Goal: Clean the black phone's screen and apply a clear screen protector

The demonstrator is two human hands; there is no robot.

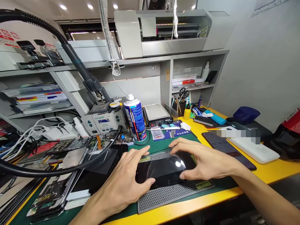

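Yellow table edge (187, 207) before honeycomb mat (166, 195), bare green strip (161, 145) behind, my left hand (128, 178) and right hand (205, 161) around glossy black smartphone (158, 168), grip I can't tell

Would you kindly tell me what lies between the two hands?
The head view shows a glossy black panel, on a grey mat, between the left hand and right hand.

Phone screen (229, 151) reads 00:04:02; mat lettering (203, 185) (yellow) blurred.
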